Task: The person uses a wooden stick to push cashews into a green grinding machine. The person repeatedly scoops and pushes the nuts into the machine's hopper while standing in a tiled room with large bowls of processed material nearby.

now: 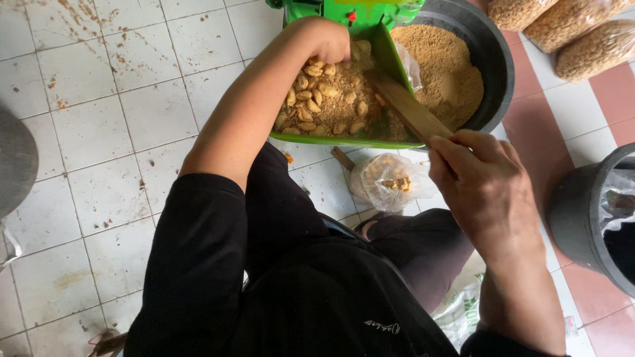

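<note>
A green hopper tray (344, 140) of a green machine holds a heap of pale shelled nuts (324, 99) mixed with brown crumbs. My left hand (327, 41) rests knuckles-down in the nuts at the tray's far side, fingers curled. My right hand (479, 182) grips the near end of a flat wooden stick (403, 106), whose far end lies in the tray among the nuts. Behind the tray, a black tub (493, 59) is filled with fine ground brown meal (446, 69).
A clear plastic bag (390, 182) with a few nuts lies on the tiled floor under the tray. A dark bucket lined with plastic (592, 218) stands at the right. Bulging bags of nuts (582, 30) lie at the top right. My black-clad knees fill the foreground.
</note>
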